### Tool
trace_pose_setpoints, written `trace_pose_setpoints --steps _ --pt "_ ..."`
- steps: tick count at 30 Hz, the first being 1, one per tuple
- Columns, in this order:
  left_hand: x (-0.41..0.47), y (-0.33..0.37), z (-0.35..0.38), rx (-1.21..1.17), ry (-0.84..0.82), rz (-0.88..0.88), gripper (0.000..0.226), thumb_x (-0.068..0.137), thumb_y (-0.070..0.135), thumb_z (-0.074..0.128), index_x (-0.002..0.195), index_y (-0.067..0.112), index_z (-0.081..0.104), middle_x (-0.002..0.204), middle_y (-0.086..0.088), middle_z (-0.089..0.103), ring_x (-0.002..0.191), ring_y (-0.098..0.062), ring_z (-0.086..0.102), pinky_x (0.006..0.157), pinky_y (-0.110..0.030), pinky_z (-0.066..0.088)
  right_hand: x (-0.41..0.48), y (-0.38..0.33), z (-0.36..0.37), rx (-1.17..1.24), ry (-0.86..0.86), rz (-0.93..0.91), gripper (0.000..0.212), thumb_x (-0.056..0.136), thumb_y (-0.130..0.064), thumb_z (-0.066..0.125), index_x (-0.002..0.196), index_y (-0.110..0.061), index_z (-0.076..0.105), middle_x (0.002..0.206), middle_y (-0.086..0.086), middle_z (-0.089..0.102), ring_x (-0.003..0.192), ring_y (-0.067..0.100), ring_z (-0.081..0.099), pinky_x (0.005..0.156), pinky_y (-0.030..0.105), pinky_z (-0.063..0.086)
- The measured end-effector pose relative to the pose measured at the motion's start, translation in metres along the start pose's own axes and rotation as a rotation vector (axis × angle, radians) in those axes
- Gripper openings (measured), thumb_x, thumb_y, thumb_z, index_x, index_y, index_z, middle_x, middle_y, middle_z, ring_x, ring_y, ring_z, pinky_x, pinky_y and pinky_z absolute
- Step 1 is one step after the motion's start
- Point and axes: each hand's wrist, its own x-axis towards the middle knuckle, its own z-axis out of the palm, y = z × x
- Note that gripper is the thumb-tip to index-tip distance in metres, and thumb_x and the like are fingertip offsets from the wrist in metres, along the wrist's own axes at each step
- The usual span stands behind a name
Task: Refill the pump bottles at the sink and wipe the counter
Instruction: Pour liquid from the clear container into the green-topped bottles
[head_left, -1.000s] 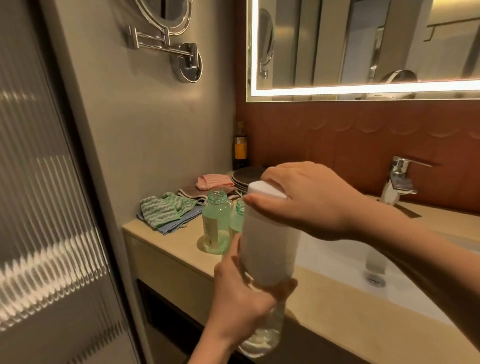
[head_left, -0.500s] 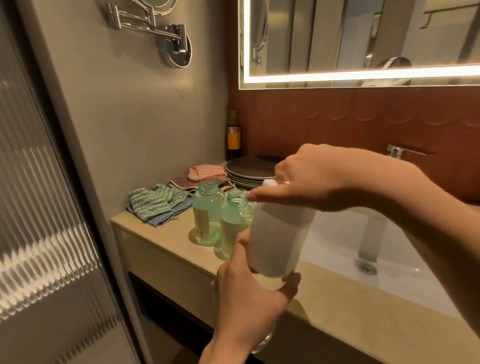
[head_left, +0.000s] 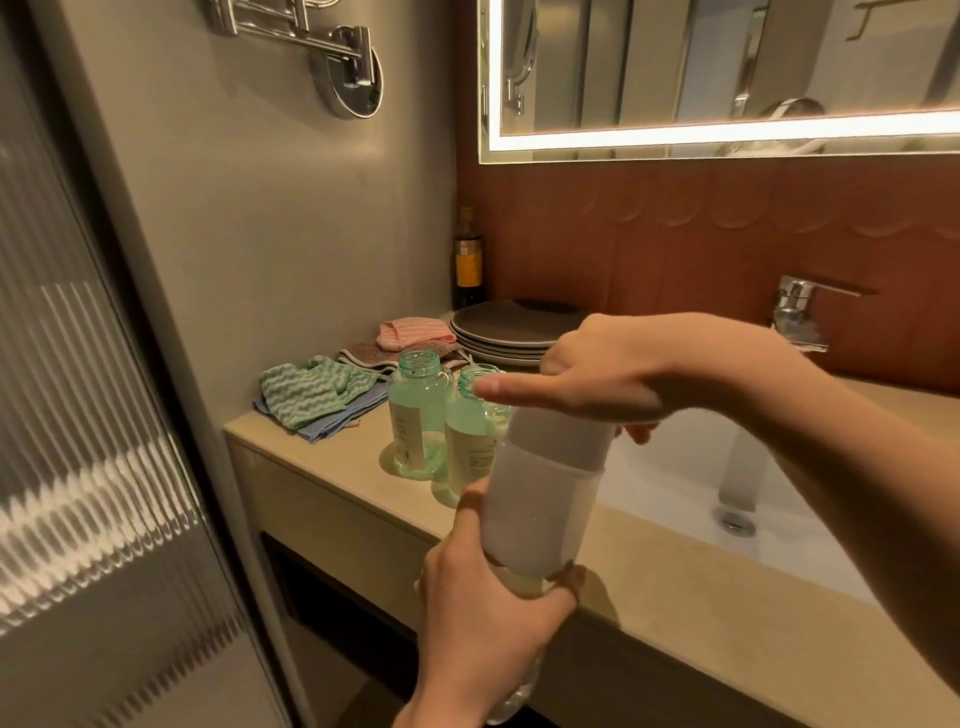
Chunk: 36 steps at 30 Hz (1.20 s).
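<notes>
A beige stone counter (head_left: 675, 603) runs along a brown tiled wall, with a white sink (head_left: 670, 488) set in it and a chrome tap (head_left: 797, 312) behind. Above hangs a lit mirror (head_left: 727, 78); on the grey side wall is a chrome swing arm (head_left: 345, 67), and a ribbed glass door (head_left: 78, 415) stands at the left. In the corner lie a green striped cloth (head_left: 311, 387), a pink cloth (head_left: 410, 332), stacked dark plates (head_left: 509, 327) and a dark bottle (head_left: 468, 260). Two green pump bottles (head_left: 418, 415), without pumps, stand near the counter's front edge. Just before them, over the edge, the left hand (head_left: 483, 618) grips a white bottle (head_left: 540, 499) low on its body, and the right hand (head_left: 613, 374) curls over its top. A second ago the white top showed under the right fingers; now the hand covers it, and both hands keep their hold.
</notes>
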Motion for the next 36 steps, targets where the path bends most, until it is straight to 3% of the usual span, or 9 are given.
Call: trace_pose_setpoints --steps 4,7,10,14,16,19,26,31,36 --pt "-0.001 -0.005 -0.002 -0.019 -0.001 0.02 0.068 0.044 0.054 0.078 0.105 0.044 0.048 0.089 0.022 0.061 0.08 -0.005 0.06 0.063 -0.031 0.054 0.001 0.017 -0.002 0.164 -0.086 -0.171 0.038 0.087 -0.056 0.046 0.114 -0.03 0.052 0.112 -0.002 0.058 0.087 0.012 0.061 0.065 0.026 0.057" --pt "-0.002 -0.01 -0.003 -0.035 -0.007 -0.012 0.064 0.046 0.049 0.08 0.102 0.037 0.051 0.086 0.016 0.062 0.08 -0.009 0.06 0.06 -0.034 0.055 -0.007 0.021 -0.007 0.295 -0.138 -0.316 0.059 0.079 -0.047 0.057 0.131 -0.058 0.031 0.145 -0.023 0.032 0.118 0.001 0.045 0.09 0.022 0.047" --pt "-0.002 -0.011 -0.002 -0.038 -0.001 -0.023 0.071 0.044 0.05 0.079 0.109 0.041 0.05 0.09 0.019 0.063 0.085 -0.008 0.061 0.064 -0.035 0.056 -0.001 0.012 0.001 0.222 -0.056 -0.243 0.071 0.073 -0.068 0.037 0.14 -0.057 0.015 0.154 -0.018 0.02 0.129 0.008 0.038 0.091 0.028 0.049" --pt "-0.003 -0.013 0.001 -0.027 -0.007 -0.03 0.073 0.044 0.053 0.077 0.109 0.051 0.044 0.094 0.024 0.059 0.088 -0.005 0.059 0.071 -0.036 0.056 0.008 0.003 0.014 -0.018 0.008 -0.054 0.081 0.073 -0.078 0.031 0.127 -0.02 0.048 0.119 0.007 0.059 0.084 0.014 0.062 0.06 0.023 0.053" --pt "-0.003 -0.014 0.0 -0.024 -0.027 -0.013 0.072 0.045 0.051 0.079 0.109 0.048 0.046 0.095 0.023 0.06 0.088 -0.006 0.06 0.069 -0.035 0.056 0.007 0.005 0.014 -0.108 0.155 -0.097 0.069 0.077 -0.074 0.037 0.101 -0.013 0.059 0.096 0.004 0.062 0.075 0.013 0.056 0.062 0.025 0.048" --pt "-0.004 -0.016 -0.003 -0.03 -0.042 0.012 0.069 0.048 0.048 0.081 0.11 0.04 0.05 0.094 0.018 0.063 0.086 -0.007 0.061 0.066 -0.036 0.055 0.002 0.015 0.009 -0.024 0.281 -0.174 0.059 0.081 -0.064 0.049 0.118 -0.018 0.053 0.088 -0.01 0.054 0.073 0.003 0.05 0.059 0.018 0.041" --pt "-0.002 -0.022 -0.012 -0.053 0.02 0.031 0.06 0.047 0.05 0.079 0.1 0.043 0.052 0.096 0.023 0.062 0.085 -0.001 0.061 0.063 -0.019 0.052 0.001 0.045 0.021 0.064 0.33 -0.143 0.055 0.082 -0.051 0.059 0.13 -0.027 0.046 0.118 -0.001 0.057 0.092 0.011 0.053 0.072 0.021 0.042" --pt "0.001 -0.029 -0.02 -0.035 0.065 0.023 0.062 0.046 0.054 0.077 0.101 0.04 0.052 0.098 0.026 0.06 0.087 0.003 0.06 0.062 -0.016 0.05 0.014 0.056 0.081 -0.068 0.092 -0.019 0.083 0.089 -0.047 0.055 0.151 -0.026 0.003 0.154 0.002 0.026 0.134 0.02 0.032 0.107 0.032 0.029" --pt "0.002 -0.035 -0.029 -0.022 0.085 0.012 0.066 0.046 0.056 0.076 0.104 0.035 0.053 0.095 0.023 0.061 0.087 0.0 0.061 0.063 -0.014 0.049 0.017 0.066 0.115 -0.069 0.018 -0.026 0.087 0.092 -0.043 0.052 0.149 -0.028 -0.012 0.154 0.001 0.025 0.129 0.019 0.031 0.104 0.03 0.032"
